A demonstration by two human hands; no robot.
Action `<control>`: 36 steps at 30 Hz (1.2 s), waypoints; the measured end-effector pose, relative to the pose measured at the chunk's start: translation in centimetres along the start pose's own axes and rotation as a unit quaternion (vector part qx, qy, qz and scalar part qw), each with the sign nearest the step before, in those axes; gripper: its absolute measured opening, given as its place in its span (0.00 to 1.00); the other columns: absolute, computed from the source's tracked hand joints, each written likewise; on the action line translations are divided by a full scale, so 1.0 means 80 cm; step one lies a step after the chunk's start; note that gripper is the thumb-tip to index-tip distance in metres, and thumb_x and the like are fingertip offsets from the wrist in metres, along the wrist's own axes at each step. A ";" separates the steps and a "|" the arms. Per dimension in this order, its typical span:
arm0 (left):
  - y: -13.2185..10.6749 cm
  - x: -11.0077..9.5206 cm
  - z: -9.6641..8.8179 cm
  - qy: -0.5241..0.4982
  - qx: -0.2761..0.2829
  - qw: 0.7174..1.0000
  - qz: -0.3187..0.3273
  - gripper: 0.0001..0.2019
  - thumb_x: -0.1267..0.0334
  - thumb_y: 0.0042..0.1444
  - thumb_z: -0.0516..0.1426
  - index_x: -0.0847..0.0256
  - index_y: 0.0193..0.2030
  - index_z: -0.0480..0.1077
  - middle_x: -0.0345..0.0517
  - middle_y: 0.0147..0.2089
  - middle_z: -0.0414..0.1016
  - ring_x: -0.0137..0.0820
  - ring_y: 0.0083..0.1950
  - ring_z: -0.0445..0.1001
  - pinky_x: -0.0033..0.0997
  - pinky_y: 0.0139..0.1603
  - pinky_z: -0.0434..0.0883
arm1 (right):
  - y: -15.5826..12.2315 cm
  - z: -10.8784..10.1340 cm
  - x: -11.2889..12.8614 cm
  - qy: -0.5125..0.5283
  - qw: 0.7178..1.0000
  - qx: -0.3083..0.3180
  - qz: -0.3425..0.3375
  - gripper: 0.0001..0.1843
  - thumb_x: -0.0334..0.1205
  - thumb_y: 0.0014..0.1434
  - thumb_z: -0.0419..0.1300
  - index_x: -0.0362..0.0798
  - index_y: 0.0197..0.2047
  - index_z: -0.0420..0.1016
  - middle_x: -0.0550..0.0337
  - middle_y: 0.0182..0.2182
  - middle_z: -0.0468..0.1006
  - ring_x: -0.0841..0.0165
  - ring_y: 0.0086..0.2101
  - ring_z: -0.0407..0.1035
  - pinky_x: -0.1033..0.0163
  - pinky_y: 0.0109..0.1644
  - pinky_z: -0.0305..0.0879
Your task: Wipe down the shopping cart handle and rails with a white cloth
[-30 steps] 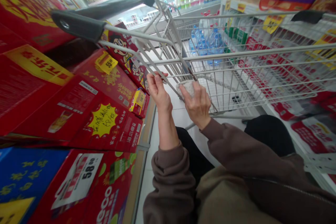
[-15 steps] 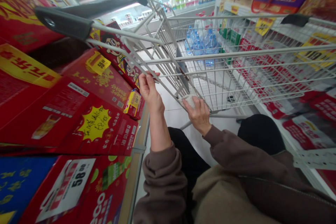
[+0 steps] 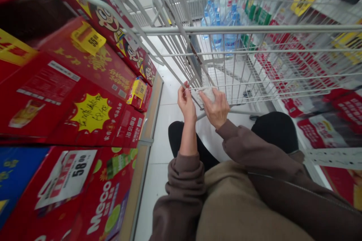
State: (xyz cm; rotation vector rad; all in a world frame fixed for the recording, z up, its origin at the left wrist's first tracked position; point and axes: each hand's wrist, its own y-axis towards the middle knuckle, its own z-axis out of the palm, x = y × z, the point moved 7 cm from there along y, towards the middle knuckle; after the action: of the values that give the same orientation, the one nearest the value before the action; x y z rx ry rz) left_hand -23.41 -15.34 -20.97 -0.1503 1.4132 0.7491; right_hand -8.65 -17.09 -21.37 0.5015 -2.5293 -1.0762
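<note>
A wire shopping cart (image 3: 254, 30) stands right in front of me in a shop aisle. My left hand (image 3: 186, 101) pinches a thin wire at the lower rear of the cart's basket. My right hand (image 3: 216, 107) is closed on a crumpled white cloth (image 3: 206, 92) and presses it against the same wire, just right of the left hand. Both brown sleeves reach forward from the bottom of the view.
Red gift boxes (image 3: 85, 94) with yellow price tags are stacked along the left. Shelves with red packages (image 3: 325, 101) line the right. Water bottles (image 3: 223, 39) show through the cart at the far end. White tiled floor (image 3: 158, 165) runs between the stacks.
The view has dropped and moved closer to the cart. My left hand slid down along the wire towards the right hand, which keeps the cloth on the basket's lower rear corner.
</note>
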 end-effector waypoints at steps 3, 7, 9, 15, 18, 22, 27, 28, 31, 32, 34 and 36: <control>0.002 0.004 -0.007 -0.002 -0.016 1.000 -0.005 0.22 0.43 0.67 0.58 0.53 0.59 0.75 0.49 0.62 0.78 0.34 0.59 0.77 0.36 0.63 0.73 | -0.004 0.014 0.000 -0.010 1.000 0.000 -0.010 0.23 0.36 0.71 0.54 0.63 0.65 0.75 0.47 0.59 0.73 0.56 0.53 0.66 0.53 0.51 0.67; 0.005 0.011 -0.018 0.008 -0.026 0.999 -0.024 0.22 0.43 0.65 0.60 0.54 0.58 0.77 0.48 0.61 0.79 0.35 0.60 0.77 0.36 0.64 0.73 | -0.026 0.027 -0.012 -0.016 0.999 0.040 0.000 0.20 0.35 0.69 0.55 0.57 0.58 0.81 0.44 0.54 0.75 0.58 0.47 0.66 0.56 0.47 0.69; 0.004 0.015 -0.023 0.012 -0.039 0.999 -0.034 0.23 0.42 0.66 0.59 0.53 0.59 0.76 0.48 0.62 0.79 0.35 0.60 0.78 0.38 0.65 0.73 | -0.026 0.023 -0.014 -0.008 1.000 0.028 0.004 0.21 0.36 0.69 0.55 0.58 0.61 0.79 0.44 0.56 0.73 0.57 0.50 0.66 0.54 0.50 0.71; -0.008 0.004 -0.014 -0.019 -0.031 0.999 -0.029 0.30 0.37 0.70 0.50 0.47 0.72 0.62 0.51 0.70 0.72 0.37 0.67 0.74 0.42 0.70 0.70 | -0.019 0.041 -0.021 0.017 0.999 0.025 0.029 0.26 0.35 0.72 0.49 0.61 0.67 0.73 0.43 0.60 0.70 0.52 0.60 0.62 0.44 0.60 0.68; -0.014 -0.003 -0.008 -0.049 -0.003 0.998 -0.026 0.33 0.34 0.68 0.48 0.50 0.72 0.62 0.53 0.72 0.70 0.39 0.72 0.69 0.43 0.72 0.67 | -0.040 0.056 -0.032 0.010 0.997 0.061 0.039 0.24 0.35 0.72 0.49 0.56 0.64 0.77 0.40 0.57 0.72 0.53 0.57 0.65 0.45 0.56 0.72; -0.015 -0.004 -0.007 -0.045 0.013 0.998 -0.039 0.34 0.32 0.68 0.46 0.48 0.70 0.66 0.49 0.75 0.67 0.39 0.74 0.67 0.44 0.74 0.65 | -0.035 0.051 -0.042 0.014 0.999 0.031 0.032 0.22 0.38 0.72 0.52 0.58 0.64 0.76 0.43 0.59 0.72 0.53 0.58 0.65 0.45 0.58 0.70; -0.010 -0.005 -0.011 -0.026 0.023 0.998 -0.057 0.34 0.31 0.67 0.43 0.45 0.71 0.66 0.46 0.76 0.65 0.40 0.75 0.66 0.48 0.76 0.62 | -0.015 0.054 -0.044 -0.006 0.999 -0.001 -0.034 0.18 0.39 0.73 0.51 0.56 0.58 0.79 0.47 0.59 0.77 0.56 0.59 0.66 0.49 0.57 0.67; -0.009 -0.005 -0.012 -0.021 0.028 0.997 -0.062 0.35 0.30 0.67 0.42 0.44 0.70 0.66 0.46 0.75 0.66 0.41 0.75 0.66 0.49 0.76 0.62 | -0.018 0.059 -0.044 -0.011 0.999 0.017 -0.050 0.17 0.39 0.73 0.52 0.55 0.56 0.80 0.47 0.58 0.79 0.56 0.57 0.68 0.50 0.55 0.66; -0.002 -0.006 -0.015 -0.014 0.051 0.997 -0.064 0.36 0.28 0.65 0.43 0.45 0.69 0.68 0.46 0.75 0.67 0.42 0.74 0.68 0.52 0.77 0.60 | -0.029 0.070 -0.047 -0.018 0.996 0.073 -0.047 0.16 0.37 0.72 0.53 0.56 0.54 0.82 0.48 0.57 0.81 0.57 0.55 0.69 0.51 0.54 0.65; 0.002 -0.006 -0.016 -0.014 0.057 0.996 -0.060 0.36 0.28 0.65 0.43 0.45 0.68 0.69 0.46 0.74 0.68 0.43 0.74 0.68 0.52 0.77 0.60 | -0.029 0.072 -0.049 -0.017 0.996 0.083 -0.036 0.17 0.36 0.72 0.53 0.57 0.55 0.81 0.48 0.58 0.80 0.56 0.55 0.69 0.50 0.54 0.65; 0.011 -0.007 -0.018 -0.017 0.068 0.996 -0.047 0.37 0.27 0.64 0.43 0.46 0.66 0.71 0.46 0.73 0.69 0.42 0.73 0.69 0.52 0.77 0.60 | -0.020 0.075 -0.050 -0.008 0.995 0.093 -0.022 0.20 0.36 0.73 0.52 0.60 0.59 0.79 0.49 0.62 0.77 0.55 0.57 0.68 0.48 0.56 0.64; 0.020 -0.007 -0.021 -0.020 0.075 0.996 -0.039 0.37 0.27 0.64 0.43 0.48 0.65 0.73 0.48 0.72 0.71 0.42 0.72 0.70 0.51 0.77 0.60 | -0.005 0.080 -0.046 0.008 0.994 0.104 -0.039 0.22 0.37 0.74 0.48 0.63 0.61 0.78 0.51 0.63 0.76 0.55 0.58 0.68 0.47 0.56 0.65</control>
State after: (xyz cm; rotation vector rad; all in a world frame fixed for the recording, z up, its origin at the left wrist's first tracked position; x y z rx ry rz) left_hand -25.70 -15.18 -20.21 -0.0716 1.4122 0.5768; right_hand -8.19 -11.78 -26.51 0.6666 -2.6411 -0.8341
